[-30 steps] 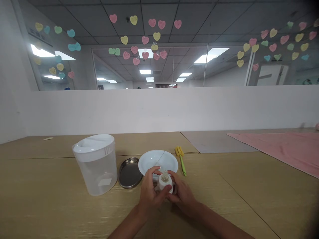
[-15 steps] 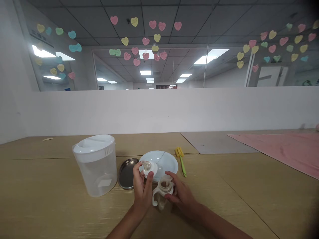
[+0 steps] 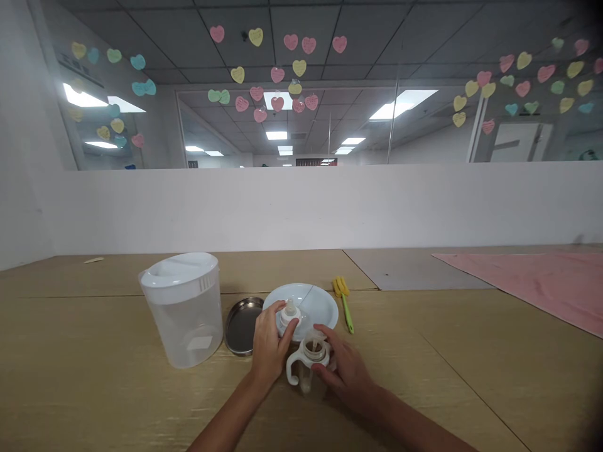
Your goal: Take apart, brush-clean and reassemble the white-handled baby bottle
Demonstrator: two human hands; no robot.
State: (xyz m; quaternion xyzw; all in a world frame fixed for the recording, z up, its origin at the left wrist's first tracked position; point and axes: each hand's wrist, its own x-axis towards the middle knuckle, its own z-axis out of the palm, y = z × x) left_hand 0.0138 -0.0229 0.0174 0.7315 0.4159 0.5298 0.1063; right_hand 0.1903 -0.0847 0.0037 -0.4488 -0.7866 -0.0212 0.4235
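Note:
My left hand is closed around a baby bottle nipple set in a white collar, now upright, teat on top. It is at the left part of a white bowl; whether it touches the bowl I cannot tell. My right hand grips a clear baby bottle by its upper part. The bottle's mouth faces up without a cap, and a curved white handle sticks out on its left side. Its lower body is partly hidden by my fingers.
On the left stands a translucent bucket with a white lid. A round metal tray lies between it and the bowl. Right of the bowl is a yellow brush with a green handle. A pink cloth covers the far right.
My left hand has moved slightly right and turned the nipple from tilted to upright above or in the bowl. The right hand and bottle have barely moved.

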